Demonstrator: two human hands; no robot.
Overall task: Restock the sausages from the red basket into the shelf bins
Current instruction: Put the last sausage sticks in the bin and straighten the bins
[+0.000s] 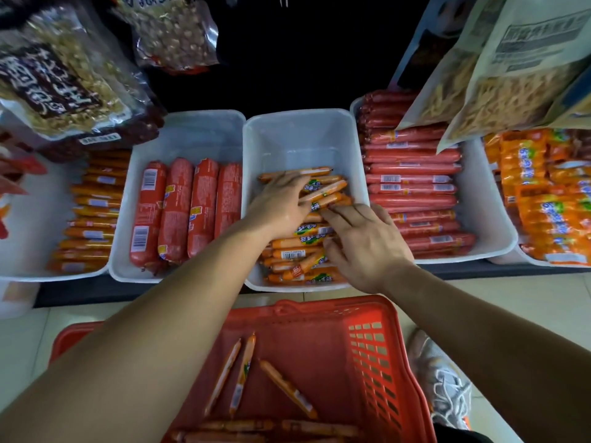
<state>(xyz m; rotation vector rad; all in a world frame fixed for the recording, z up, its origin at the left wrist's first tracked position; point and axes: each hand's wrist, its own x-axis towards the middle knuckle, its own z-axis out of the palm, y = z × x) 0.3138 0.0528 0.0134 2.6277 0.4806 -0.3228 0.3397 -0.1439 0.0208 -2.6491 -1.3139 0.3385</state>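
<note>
Left hand [281,204] flat and right hand [367,247] loosely bent both rest, gripping nothing, on stocked sausages [297,252] in the middle bin [300,118]; loose sausages [243,372] lie in the red basket [319,307] at 6 o'clock, long axes roughly 12-to-6, right hand nearer

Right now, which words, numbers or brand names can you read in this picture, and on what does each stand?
No text can be quoted.
Clear plastic snack bag, dark label: large white Chinese characters, too warped to read.
Beige paper bag: grey print, blurred.
Thin orange sausages in middle white bin: logos, barcode, too small.
Thick red sausages: barcodes, digits unreadable.
</note>
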